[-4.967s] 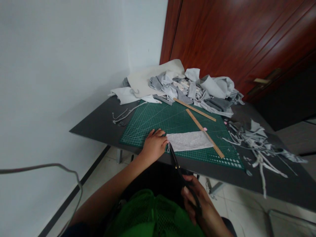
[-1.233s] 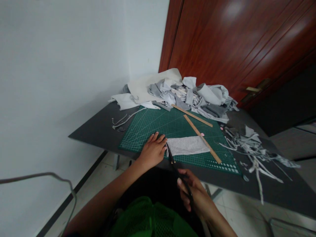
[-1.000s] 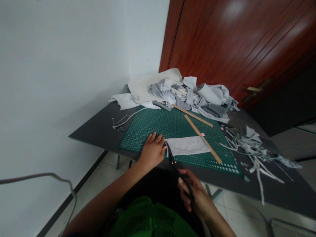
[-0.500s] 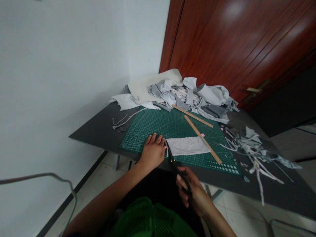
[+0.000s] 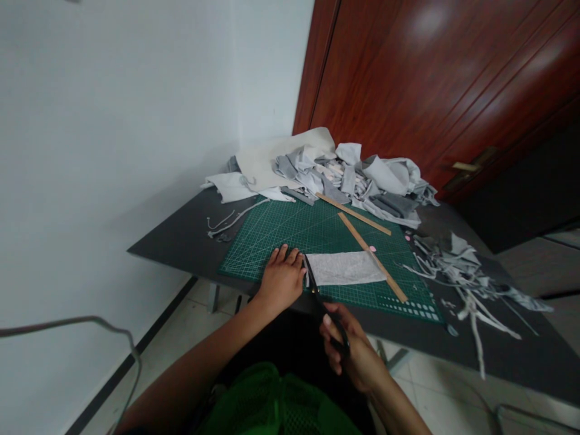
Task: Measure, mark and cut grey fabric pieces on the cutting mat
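My right hand (image 5: 351, 344) is wrapped round the handles of black scissors (image 5: 316, 291). Their blades lie along the left end of a light grey fabric strip (image 5: 344, 269), at a narrow sliver of its edge. Flat on the green cutting mat (image 5: 254, 241), my left hand (image 5: 284, 275) presses down with fingers stretched out, its thumb side right beside the blades and the fabric's edge. Whether fabric lies under the left palm is hidden. A wooden ruler (image 5: 374, 257) crosses the strip's right end.
A second wooden ruler (image 5: 353, 213) lies farther back on the mat. Heaped white and grey fabric (image 5: 344, 175) fills the table's far side. Scraps and strips (image 5: 457, 266) lie at the right, thin cords (image 5: 240, 217) at the left. A wall (image 5: 181, 121) borders the left.
The scissors' handles have drawn slightly closer together as my right hand shifted a little up and left. My left hand and the fabric strip stay in place.
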Demonstrator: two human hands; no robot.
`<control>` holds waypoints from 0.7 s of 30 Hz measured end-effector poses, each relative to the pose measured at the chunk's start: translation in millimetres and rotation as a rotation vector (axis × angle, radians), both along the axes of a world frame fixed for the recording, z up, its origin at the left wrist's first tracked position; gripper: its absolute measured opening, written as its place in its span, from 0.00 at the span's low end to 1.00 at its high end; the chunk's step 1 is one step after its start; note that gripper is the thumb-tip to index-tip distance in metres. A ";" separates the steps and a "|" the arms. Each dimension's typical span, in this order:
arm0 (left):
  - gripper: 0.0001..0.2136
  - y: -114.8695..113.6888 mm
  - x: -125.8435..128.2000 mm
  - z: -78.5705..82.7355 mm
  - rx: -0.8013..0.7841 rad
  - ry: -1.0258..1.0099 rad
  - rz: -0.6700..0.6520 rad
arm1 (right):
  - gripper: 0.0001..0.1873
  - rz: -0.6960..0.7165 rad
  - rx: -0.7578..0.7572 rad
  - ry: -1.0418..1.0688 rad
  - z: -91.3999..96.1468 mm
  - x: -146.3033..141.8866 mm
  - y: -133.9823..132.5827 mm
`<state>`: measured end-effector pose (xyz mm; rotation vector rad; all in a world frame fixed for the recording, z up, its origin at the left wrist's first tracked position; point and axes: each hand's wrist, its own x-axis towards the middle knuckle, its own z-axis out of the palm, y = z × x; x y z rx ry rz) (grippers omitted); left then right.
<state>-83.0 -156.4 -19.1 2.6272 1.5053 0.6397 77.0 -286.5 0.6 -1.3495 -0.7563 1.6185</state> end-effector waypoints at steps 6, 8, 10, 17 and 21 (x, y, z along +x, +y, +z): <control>0.19 -0.6 -0.4 -0.1 -0.001 -0.026 0.000 | 0.37 -0.007 -0.002 0.035 -4.0 -0.7 -0.7; 0.19 -0.6 -0.6 -0.3 0.002 -0.013 -0.002 | 0.36 -0.015 -0.007 0.049 -5.5 0.0 -0.4; 0.18 -0.6 -0.4 -0.3 0.002 -0.004 -0.003 | 0.36 -0.022 -0.011 0.060 -6.2 0.3 -0.1; 0.19 0.0 0.0 -1.4 -0.001 0.001 -0.003 | 0.35 -0.031 0.001 0.069 -6.5 -0.7 0.4; 0.19 0.1 -0.7 -2.5 0.006 0.000 -0.002 | 0.35 -0.024 0.003 0.073 -6.7 -0.7 0.6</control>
